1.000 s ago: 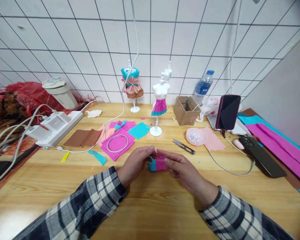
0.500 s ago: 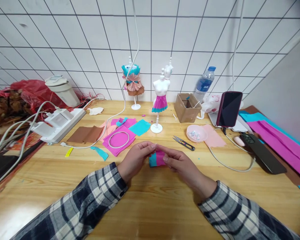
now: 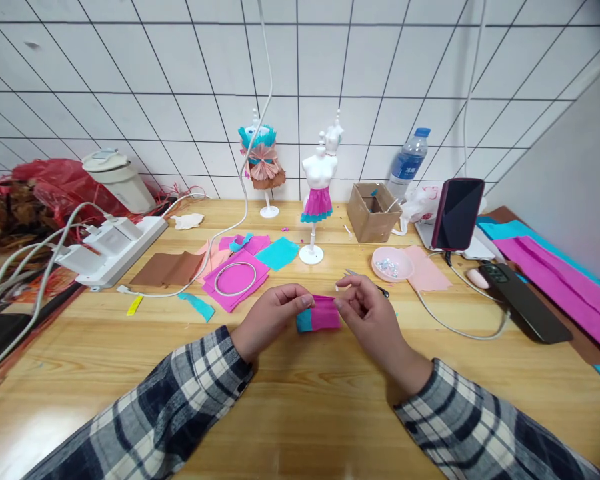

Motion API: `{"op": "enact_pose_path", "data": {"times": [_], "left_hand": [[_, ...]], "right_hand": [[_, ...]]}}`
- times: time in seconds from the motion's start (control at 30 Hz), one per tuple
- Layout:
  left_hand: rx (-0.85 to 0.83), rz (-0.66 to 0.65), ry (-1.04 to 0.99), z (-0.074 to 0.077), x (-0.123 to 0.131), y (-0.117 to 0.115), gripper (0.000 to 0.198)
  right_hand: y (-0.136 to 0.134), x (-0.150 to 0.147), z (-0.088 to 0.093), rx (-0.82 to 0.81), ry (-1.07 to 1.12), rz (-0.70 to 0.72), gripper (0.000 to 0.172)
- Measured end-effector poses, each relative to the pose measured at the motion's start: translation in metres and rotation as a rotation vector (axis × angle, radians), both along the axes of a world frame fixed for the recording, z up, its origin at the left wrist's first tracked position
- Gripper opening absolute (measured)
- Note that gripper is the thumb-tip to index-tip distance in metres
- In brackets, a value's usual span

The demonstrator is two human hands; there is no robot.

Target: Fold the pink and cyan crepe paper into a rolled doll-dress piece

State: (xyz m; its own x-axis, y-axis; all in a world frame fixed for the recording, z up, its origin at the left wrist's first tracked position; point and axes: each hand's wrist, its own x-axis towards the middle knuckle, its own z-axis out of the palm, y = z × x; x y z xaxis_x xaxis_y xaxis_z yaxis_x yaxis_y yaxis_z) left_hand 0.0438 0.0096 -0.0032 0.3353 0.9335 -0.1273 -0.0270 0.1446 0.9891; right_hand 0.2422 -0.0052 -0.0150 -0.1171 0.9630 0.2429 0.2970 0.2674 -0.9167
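Note:
A magenta piece of crepe paper (image 3: 326, 316) with a blue band along its left side hangs just above the table between my hands. My left hand (image 3: 279, 313) pinches its upper left corner between thumb and index finger. At the upper right edge, the thumb of my right hand (image 3: 367, 313) presses against the paper, its other fingers curled behind. The right index finger is raised apart from the thumb. Behind that hand, small thread snips (image 3: 383, 291) lie mostly covered. Farther back stands a white mini dress form (image 3: 320, 170) wearing a magenta skirt with a blue hem.
A silver ring (image 3: 235, 279) rests on magenta sheets at left, near brown paper (image 3: 166, 269) and a power strip (image 3: 120, 252). A decorated second form (image 3: 266, 167) stands behind. To the right are a pink dish (image 3: 393, 265), cardboard box (image 3: 373, 220), bottle (image 3: 409, 160) and phones (image 3: 527, 303).
My right index finger has lifted away from the left fingertips, and the right hand has shifted slightly right. More of the paper's top edge shows between the hands; the snips are now mostly covered.

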Motion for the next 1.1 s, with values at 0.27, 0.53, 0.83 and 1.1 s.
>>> {"op": "enact_pose_path", "data": {"times": [0.27, 0.53, 0.83, 1.1], "left_hand": [[0.050, -0.044, -0.007, -0.001, -0.002, 0.000, 0.034], [-0.167, -0.004, -0.277, -0.007, -0.001, 0.000, 0.033], [-0.086, 0.020, -0.105, 0.000, 0.001, -0.001, 0.029], [-0.036, 0.260, -0.078, -0.014, -0.002, 0.007, 0.026]], "right_hand": [[-0.008, -0.001, 0.005, -0.023, 0.094, 0.170, 0.029], [-0.005, -0.002, -0.001, 0.028, -0.047, 0.231, 0.042], [-0.003, -0.002, -0.001, 0.172, -0.238, 0.153, 0.037], [0.014, 0.011, -0.006, 0.374, -0.467, 0.043, 0.024]]}}
